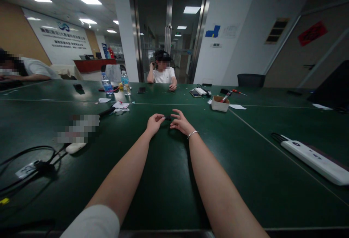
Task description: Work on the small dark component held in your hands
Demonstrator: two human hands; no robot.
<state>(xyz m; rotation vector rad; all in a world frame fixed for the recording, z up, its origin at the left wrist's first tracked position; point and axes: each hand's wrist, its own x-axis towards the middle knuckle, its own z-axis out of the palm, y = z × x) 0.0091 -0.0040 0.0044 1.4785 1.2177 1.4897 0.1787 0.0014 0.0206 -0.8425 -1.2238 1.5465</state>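
My left hand (155, 123) reaches over the middle of the green table, with its thumb and fingertips pinched on one end of a small black object (167, 118). The object is short and dark, too small for me to make out its kind. Just to its right is my right hand (182, 122), fingers spread and curved around the object's free end. Whether a fingertip there touches it, I cannot tell. A silver bracelet (193, 134) circles my right wrist.
A small open box (220, 104) with things in it stands to the right, beyond my hands. White power strip (313, 159) lies at far right; black cables (46, 165) at left. Bottles (125, 83) and paper scraps (120, 106) sit farther back. A person (163, 74) sits opposite.
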